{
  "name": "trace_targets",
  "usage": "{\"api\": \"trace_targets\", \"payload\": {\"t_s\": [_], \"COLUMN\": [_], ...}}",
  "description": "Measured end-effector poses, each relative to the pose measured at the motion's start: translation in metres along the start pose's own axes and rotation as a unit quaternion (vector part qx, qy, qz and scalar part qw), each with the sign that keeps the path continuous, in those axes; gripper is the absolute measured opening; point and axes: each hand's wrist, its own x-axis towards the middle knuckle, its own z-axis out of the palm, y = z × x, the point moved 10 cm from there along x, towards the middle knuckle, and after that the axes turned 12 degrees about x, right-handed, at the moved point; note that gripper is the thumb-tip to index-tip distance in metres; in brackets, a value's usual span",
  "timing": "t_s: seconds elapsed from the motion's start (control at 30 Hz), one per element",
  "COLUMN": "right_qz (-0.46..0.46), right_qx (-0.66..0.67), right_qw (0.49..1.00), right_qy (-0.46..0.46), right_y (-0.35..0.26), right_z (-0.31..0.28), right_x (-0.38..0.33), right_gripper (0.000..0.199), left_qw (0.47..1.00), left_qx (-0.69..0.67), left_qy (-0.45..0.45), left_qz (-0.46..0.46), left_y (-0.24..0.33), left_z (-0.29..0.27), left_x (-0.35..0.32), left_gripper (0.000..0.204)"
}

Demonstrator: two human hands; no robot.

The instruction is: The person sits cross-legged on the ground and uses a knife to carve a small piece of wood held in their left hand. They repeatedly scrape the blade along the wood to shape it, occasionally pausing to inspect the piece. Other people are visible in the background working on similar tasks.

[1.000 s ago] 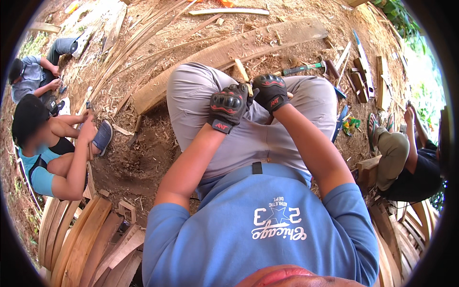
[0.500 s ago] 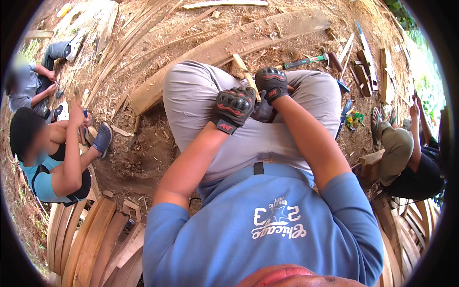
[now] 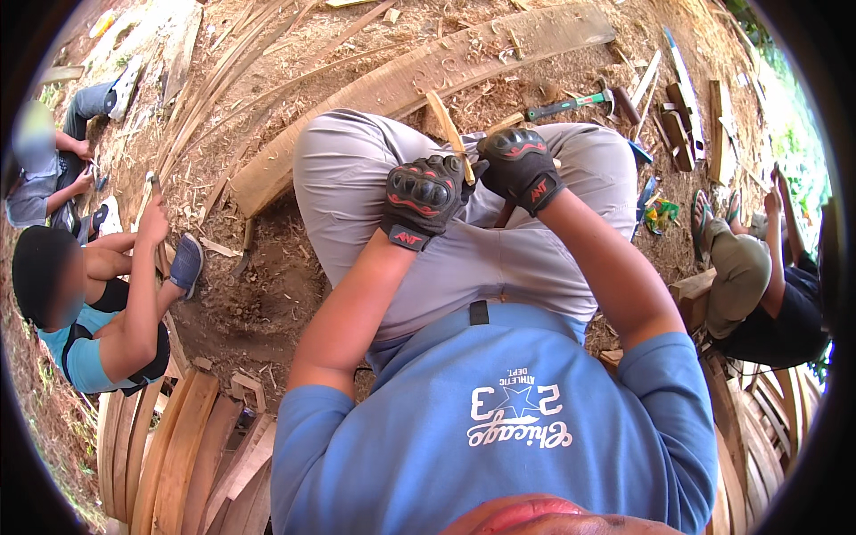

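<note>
My left hand, in a black glove with red trim, is closed around a narrow, pale wood strip. The strip slants up and away from me, its lower end between my two hands above my lap. Close beside it, my right hand, gloved alike, has its fingers curled inward. A small tan end shows at the right edge of that hand, but the glove hides what it grips. Both forearms rest low over my grey trousers.
Beyond my knees lies a broad curved plank among shavings. A hammer, a hand plane and a blue saw-like blade lie right. People sit at left and right; curved boards are stacked lower left.
The wood strip has shifted slightly left and stands out farther from my hands. My right hand has turned and lowered a little; my left has moved slightly left.
</note>
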Motion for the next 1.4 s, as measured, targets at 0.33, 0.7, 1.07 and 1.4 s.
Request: {"api": "trace_targets", "payload": {"t_s": [0.33,0.7,1.07,1.4], "right_qz": [-0.076,0.006,0.26,0.029], "right_qx": [-0.095,-0.102,0.454,0.294], "right_qw": [0.992,0.993,0.852,0.953], "right_qy": [0.028,0.054,-0.019,-0.062], "right_y": [-0.011,0.024,0.053,0.013], "right_z": [0.0,0.028,0.048,0.045], "right_x": [0.004,0.057,0.014,0.051], "right_gripper": [0.02,0.018,0.046,0.03], "left_qw": [0.998,0.998,0.998,0.805], "left_qx": [-0.049,-0.01,-0.013,-0.498], "left_qy": [0.005,-0.053,0.021,-0.255], "left_qz": [0.037,0.024,-0.054,-0.196], "left_y": [0.004,0.008,-0.014,-0.016], "left_z": [-0.007,0.016,0.001,0.009], "left_x": [-0.002,-0.012,-0.004,-0.016], "left_gripper": [0.031,0.024,0.044,0.046]}}
